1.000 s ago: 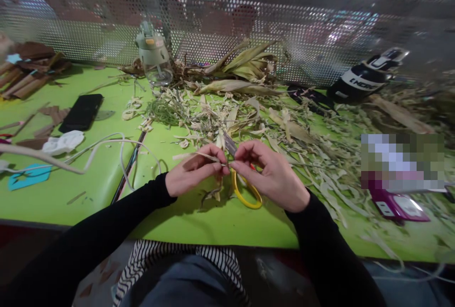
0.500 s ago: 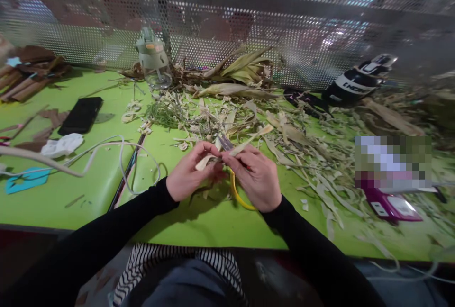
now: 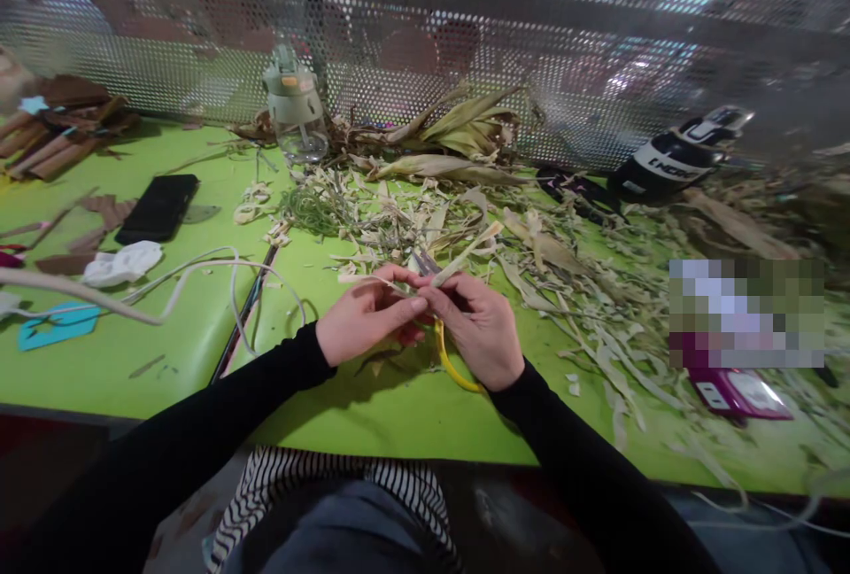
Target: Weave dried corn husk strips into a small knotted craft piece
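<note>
Close together over the front of the green table, both my hands work on a pale strip of dried husk (image 3: 469, 253). My left hand (image 3: 364, 319) is closed, thumb and fingers pinching the strip's left part. In my right hand (image 3: 479, 330), the thumb and forefinger grip the strip while the palm holds scissors with yellow handles (image 3: 457, 372). Their metal blades (image 3: 425, 262) point away from me beyond the fingers. My palm hides much of the scissors. Behind the hands lies a spread of cut husk scraps (image 3: 398, 215).
Larger dried husks (image 3: 465, 131) lie along the perforated metal screen (image 3: 398, 25). A clear bottle (image 3: 297, 109) stands at back left, and a black bottle (image 3: 670, 158) leans at right. A phone (image 3: 158, 208), white cable (image 3: 199, 264) and purple power strip (image 3: 737, 392) lie on the green table (image 3: 412, 423).
The strip has shifted in my fingers, and one end now sticks out left above my left hand. My left thumb has straightened toward the right hand. The view has moved slightly.
</note>
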`<state>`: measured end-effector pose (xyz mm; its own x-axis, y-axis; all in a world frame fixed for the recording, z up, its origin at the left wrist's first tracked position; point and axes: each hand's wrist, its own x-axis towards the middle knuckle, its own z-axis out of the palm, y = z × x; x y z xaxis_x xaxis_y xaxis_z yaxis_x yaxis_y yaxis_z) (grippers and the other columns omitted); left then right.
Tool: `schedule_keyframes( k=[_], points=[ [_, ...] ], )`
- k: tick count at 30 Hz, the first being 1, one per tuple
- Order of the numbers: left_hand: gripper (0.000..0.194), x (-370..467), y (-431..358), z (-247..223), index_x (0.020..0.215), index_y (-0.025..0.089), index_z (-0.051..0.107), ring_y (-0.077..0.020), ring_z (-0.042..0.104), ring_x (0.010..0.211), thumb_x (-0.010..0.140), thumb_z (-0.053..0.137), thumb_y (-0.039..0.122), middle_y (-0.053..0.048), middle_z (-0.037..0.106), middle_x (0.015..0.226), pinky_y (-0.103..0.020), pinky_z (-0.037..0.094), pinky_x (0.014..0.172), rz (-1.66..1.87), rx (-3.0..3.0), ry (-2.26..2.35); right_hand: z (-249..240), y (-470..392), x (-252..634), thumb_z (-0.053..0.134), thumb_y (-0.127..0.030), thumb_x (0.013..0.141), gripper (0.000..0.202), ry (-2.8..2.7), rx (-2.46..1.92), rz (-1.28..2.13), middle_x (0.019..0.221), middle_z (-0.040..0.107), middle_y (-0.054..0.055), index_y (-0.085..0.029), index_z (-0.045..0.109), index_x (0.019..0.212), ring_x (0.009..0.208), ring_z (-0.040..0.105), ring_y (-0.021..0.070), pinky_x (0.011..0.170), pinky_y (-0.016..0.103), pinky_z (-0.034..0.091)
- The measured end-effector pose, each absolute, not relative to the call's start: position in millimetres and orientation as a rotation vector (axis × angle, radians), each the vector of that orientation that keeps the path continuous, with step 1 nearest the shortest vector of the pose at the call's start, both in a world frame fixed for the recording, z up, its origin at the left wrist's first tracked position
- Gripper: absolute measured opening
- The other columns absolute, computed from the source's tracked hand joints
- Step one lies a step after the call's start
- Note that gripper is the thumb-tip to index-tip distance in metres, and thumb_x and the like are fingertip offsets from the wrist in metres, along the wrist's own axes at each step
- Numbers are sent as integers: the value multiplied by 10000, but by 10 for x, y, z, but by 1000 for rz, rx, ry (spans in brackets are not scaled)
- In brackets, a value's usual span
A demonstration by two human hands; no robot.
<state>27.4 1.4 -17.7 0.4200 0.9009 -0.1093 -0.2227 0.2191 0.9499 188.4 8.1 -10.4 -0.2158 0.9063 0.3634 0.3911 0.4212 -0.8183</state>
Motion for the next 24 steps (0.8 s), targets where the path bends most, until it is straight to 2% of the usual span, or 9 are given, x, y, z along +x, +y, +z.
schedule_keyframes(
  k=[2,6,11,13,15,17,21,24],
  points=[
    [316,274,25,-167,889,120,545,-96,628,589,758,665,381,-32,663,719,-228,523,590,857,926,755,-127,77,1876,602,-331,833,167,-1742,-1113,776,804,670,18,-186,670,784,645,595,117,574,230,471],
    [301,247,44,-169,820,88,607,-109,644,616,730,706,357,-67,684,700,-233,529,627,773,761,696,-148,76,1868,598,-355,830,175,-1657,-1143,843,848,664,10,-197,665,793,593,580,98,526,222,462],
    [240,250,20,-153,791,90,618,-96,627,606,729,712,302,-63,680,698,-200,502,585,725,722,698,-106,80,1900,582,-350,845,160,-1590,-1133,1032,722,604,-23,-211,608,920,580,552,92,586,229,478],
    [230,264,6,-130,764,97,606,-57,562,522,729,706,301,-35,652,660,-155,431,484,725,748,722,-97,87,1913,575,-356,850,172,-1546,-1109,1118,681,577,-37,-221,584,956,550,526,87,566,224,470],
    [238,269,-5,-103,737,101,589,-18,444,431,738,688,317,-7,615,626,-133,302,391,724,792,740,-99,99,1919,580,-360,849,173,-1518,-1081,1155,665,565,-43,-228,575,960,546,519,87,567,221,467],
    [245,261,-14,-80,728,106,572,-5,349,398,745,670,331,9,582,603,-146,205,370,720,835,744,-103,111,1915,580,-365,850,176,-1522,-1078,1161,680,569,-41,-232,570,964,568,527,92,583,223,467],
    [219,227,-26,-61,823,127,559,-17,316,422,722,671,286,19,569,625,-169,186,411,722,849,750,-72,118,1911,505,-402,887,218,-1663,-1115,1099,784,589,-1,-204,593,907,685,553,117,657,241,460],
    [206,209,-26,-75,854,132,560,-16,301,435,732,649,271,10,575,682,-186,173,427,747,897,725,-18,94,1937,465,-420,901,264,-1808,-1063,1152,690,522,-13,-189,592,922,614,509,110,598,234,429]
  ],
)
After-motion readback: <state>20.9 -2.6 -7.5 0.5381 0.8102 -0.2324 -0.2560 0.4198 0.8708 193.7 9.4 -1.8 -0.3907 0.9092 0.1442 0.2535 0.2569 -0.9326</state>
